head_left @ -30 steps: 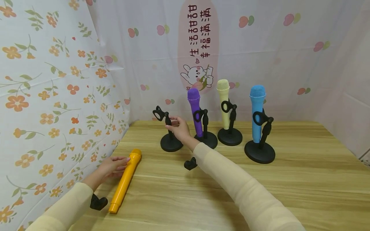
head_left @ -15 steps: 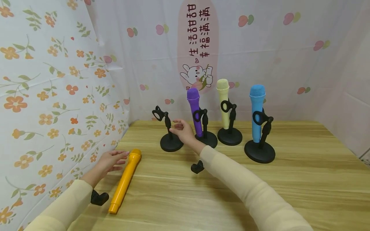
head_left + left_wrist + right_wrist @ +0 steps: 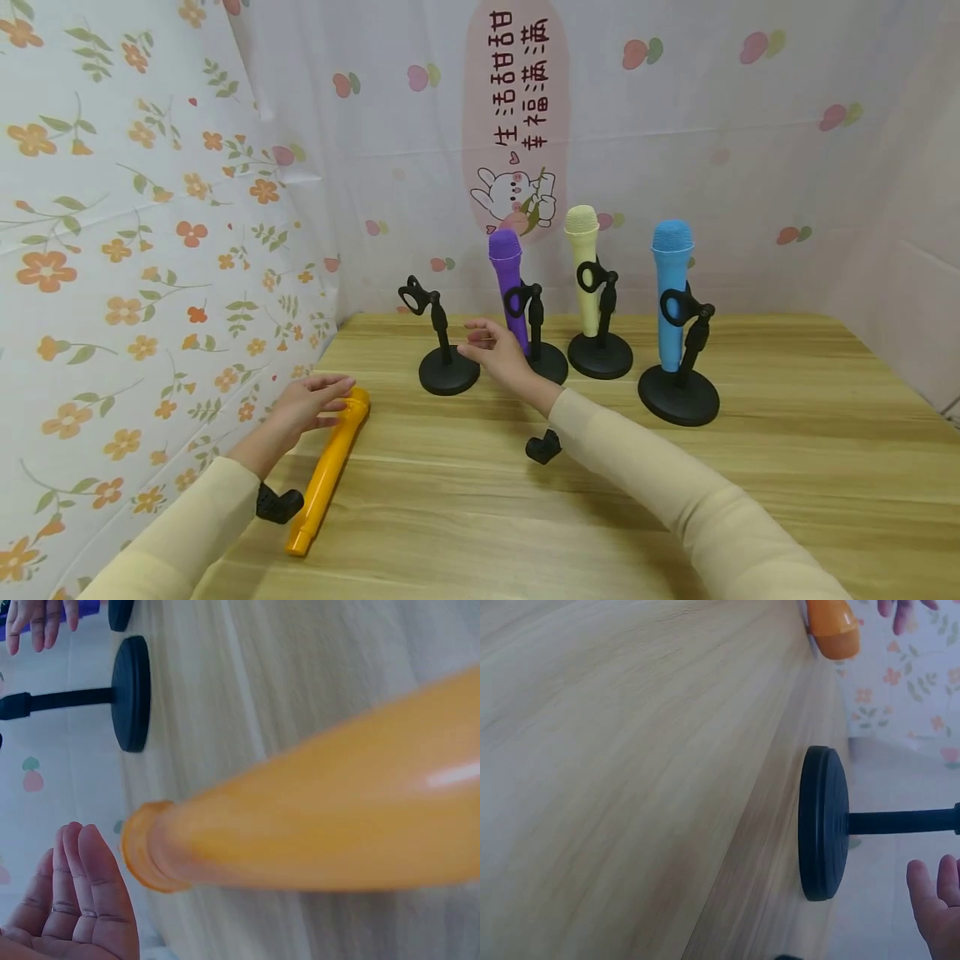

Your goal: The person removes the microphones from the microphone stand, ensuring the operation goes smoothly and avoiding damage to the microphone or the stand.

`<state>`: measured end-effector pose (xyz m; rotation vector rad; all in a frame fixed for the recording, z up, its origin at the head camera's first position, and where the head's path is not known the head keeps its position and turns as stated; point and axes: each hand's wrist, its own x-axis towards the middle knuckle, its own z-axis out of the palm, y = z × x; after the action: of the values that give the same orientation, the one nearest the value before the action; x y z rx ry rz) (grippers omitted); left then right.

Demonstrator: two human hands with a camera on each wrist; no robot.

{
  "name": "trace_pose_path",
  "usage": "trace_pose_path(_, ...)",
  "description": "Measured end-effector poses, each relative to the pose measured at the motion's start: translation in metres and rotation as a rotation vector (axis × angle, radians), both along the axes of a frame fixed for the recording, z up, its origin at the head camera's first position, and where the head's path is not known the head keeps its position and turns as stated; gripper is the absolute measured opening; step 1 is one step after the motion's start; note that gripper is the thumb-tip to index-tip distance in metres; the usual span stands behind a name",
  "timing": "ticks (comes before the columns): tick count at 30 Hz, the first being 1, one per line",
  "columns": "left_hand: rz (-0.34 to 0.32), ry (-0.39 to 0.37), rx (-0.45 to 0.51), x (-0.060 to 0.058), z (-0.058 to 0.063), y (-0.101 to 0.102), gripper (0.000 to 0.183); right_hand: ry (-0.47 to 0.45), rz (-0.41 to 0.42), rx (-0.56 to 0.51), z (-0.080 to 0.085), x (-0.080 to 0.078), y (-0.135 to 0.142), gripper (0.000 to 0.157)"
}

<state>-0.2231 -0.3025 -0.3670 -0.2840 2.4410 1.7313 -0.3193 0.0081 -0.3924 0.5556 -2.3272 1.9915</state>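
Observation:
An orange microphone lies on the wooden table at the left, its head pointing away from me. Over its head end hovers my left hand, fingers extended and holding nothing; the left wrist view shows the fingers apart from the microphone. A black microphone stand with a bare clip stands upright at the back left. Just right of its pole is my right hand, fingers loosely bent around nothing. In the right wrist view, a gap separates those fingertips from the stand's pole.
Behind my right hand a purple microphone stands in its own stand. Further right are a pale yellow microphone and a blue microphone, each clipped upright in a black stand. Patterned cloth borders the table at the back and left.
My right hand has withdrawn from the bare stand's pole toward the right and nearer me. My left hand has risen off the orange microphone's side and shifted slightly forward and right.

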Motion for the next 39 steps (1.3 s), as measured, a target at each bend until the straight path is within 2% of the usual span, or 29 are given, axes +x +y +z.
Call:
trace_pose_path(7,0.003,0.025,0.007,-0.001,0.006,0.015,0.067,0.008,0.04,0.018,0.0,0.006,0.014,0.039)
trace_pose_path(14,-0.01,0.054,0.008,-0.003,0.003,0.033,0.06,0.045,0.069,0.022,-0.002,0.015,0.026,0.038)
trace_pose_path(22,-0.004,0.087,0.107,-0.008,0.003,0.06,0.059,0.05,0.067,0.011,0.003,0.021,0.041,0.037)
trace_pose_path(32,-0.013,0.181,0.124,-0.011,0.005,0.094,0.044,0.03,0.07,-0.009,0.003,0.03,0.063,0.039)
trace_pose_path(39,-0.063,0.271,0.108,-0.014,0.005,0.113,0.045,0.052,0.049,-0.03,0.006,0.031,0.084,0.042)
